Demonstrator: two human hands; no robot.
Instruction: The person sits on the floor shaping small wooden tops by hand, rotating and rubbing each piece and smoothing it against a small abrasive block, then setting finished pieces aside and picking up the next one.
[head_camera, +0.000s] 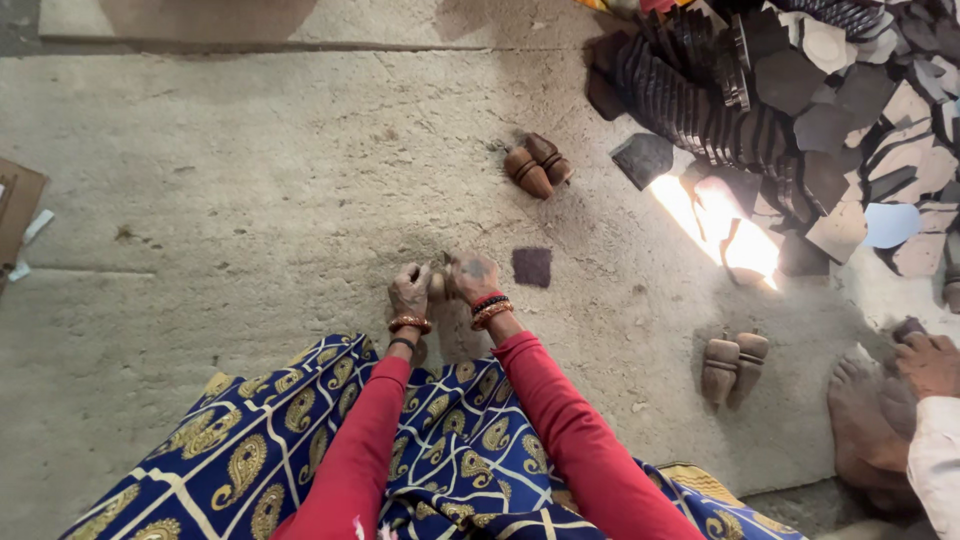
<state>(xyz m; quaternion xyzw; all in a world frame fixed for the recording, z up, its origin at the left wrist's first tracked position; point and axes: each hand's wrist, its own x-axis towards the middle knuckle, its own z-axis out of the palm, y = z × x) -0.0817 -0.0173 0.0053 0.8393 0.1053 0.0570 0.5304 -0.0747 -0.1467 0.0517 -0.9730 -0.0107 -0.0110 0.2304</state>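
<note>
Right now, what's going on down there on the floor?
A person in red sleeves sits on the concrete floor, both hands together low in front. The left hand and right hand grip a small brownish piece between them; what it is I cannot tell. A dark square piece lies just right of the hands. Two pairs of wooden blocks lie further off, beside a heap of dark cut pieces. Another person's hand and foot show at the right edge.

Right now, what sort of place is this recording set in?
Probably a floor-level handicraft workshop: a heap of cut dark pieces on a bare concrete floor, paired wooden blocks, and both hands working at ground level.
</note>
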